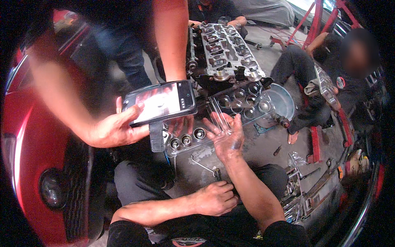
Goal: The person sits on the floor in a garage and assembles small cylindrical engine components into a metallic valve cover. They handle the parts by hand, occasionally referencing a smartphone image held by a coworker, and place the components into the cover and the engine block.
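My left hand (216, 198) is closed in a fist low in the middle, around the dark handle of a thin bent metal hook tool (203, 166), whose rod points up and left. My right hand (226, 138) is raised palm up with fingers spread, at the near corner of a clear plastic tray (220, 111). Streaks of the clear plastic cross its fingers, so whether it touches the tray I cannot tell. Several round metal cups (249, 112) sit in that tray. To the left, more metal cups (186, 140) rest in another clear tray.
Another person's hand (115, 127) holds a phone (162, 103) over the work; their other hand is at the left tray. Behind lies an engine cylinder head (230, 51), beside a round basin (286, 103). A red car (41, 164) flanks the left. A seated person (296, 74) is at right.
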`<state>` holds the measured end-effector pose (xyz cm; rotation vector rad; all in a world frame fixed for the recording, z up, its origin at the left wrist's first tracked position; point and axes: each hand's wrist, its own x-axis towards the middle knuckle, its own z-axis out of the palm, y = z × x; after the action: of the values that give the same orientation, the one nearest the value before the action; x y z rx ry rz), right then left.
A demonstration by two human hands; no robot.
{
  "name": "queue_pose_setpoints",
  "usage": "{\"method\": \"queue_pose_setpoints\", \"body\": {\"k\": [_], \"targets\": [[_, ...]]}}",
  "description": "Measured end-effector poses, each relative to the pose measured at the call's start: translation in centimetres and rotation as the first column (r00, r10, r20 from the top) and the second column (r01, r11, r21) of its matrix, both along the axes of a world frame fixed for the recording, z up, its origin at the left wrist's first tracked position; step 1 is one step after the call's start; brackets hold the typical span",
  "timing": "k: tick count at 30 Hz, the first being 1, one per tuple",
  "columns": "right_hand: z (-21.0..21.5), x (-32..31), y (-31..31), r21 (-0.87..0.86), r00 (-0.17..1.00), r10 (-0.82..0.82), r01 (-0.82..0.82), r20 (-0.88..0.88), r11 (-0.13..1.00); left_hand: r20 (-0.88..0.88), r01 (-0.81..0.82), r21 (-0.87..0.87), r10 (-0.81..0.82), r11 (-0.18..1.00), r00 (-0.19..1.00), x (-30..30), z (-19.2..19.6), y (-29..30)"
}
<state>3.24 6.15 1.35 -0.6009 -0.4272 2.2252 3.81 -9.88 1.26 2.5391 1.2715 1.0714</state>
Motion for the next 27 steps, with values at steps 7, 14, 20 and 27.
{"method": "queue_pose_setpoints", "body": {"k": [7, 14, 20, 27], "targets": [[0.46, -0.32, -0.14, -0.027, 1.0, -0.006, 0.006, -0.006, 1.0, 0.032, 0.011, 0.005, -0.011, 1.0, 0.999, -0.14, 0.45, 0.12], [0.54, -0.32, -0.05, -0.025, 1.0, -0.025, 0.025, 0.004, 0.999, 0.034, 0.006, -0.012, -0.006, 1.0, 0.999, 0.01, 0.25, 0.17], [0.13, -0.67, -0.09, 0.01, 0.999, -0.03, 0.029, 0.03, 1.0, 0.016, 0.03, -0.051, -0.029, 0.998, 0.999, -0.1, 0.26, 0.14], [0.3, -0.72, 0.3, -0.063, 0.995, -0.084, 0.088, 0.062, 0.994, 0.043, 0.0, -0.026, 0.001, 1.0, 0.999, 0.05, -0.16, 0.14]]}}
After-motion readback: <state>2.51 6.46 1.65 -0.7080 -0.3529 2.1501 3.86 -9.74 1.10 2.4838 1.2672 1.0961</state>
